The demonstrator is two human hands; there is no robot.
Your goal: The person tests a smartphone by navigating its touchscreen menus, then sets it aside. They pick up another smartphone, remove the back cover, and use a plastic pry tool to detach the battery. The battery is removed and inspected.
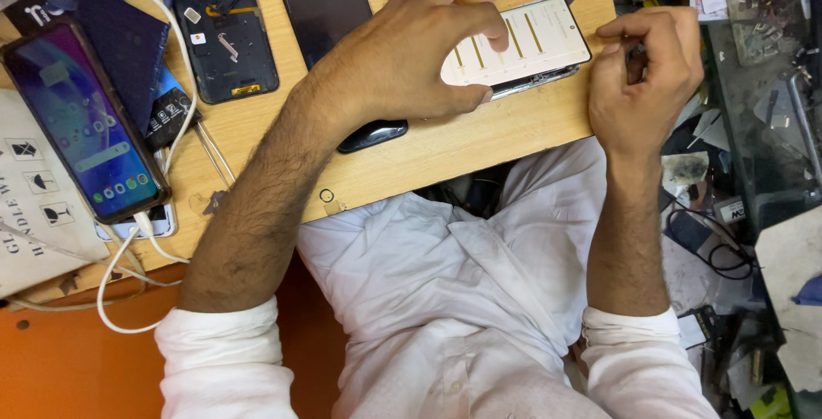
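Observation:
My left hand (411,51) lies over the left end of a phone with a lit white screen (548,38) showing yellow bars. Its index fingertip presses the screen and its thumb hooks under the near edge. This phone rests on the wooden bench (479,141) near the right corner. My right hand (642,77) hovers at the phone's right end with its fingers curled into a loose fist; something small and dark shows between them, too hidden to name. A black phone (325,8) with its screen off lies partly under my left wrist.
An opened phone back with bare internals (224,34) lies at the top left. A lit phone with a colourful screen (81,119) sits far left on a white cable (128,256), by a dark blue cloth (128,34) and a printed card (34,205). Cluttered glass counter (762,128) at right.

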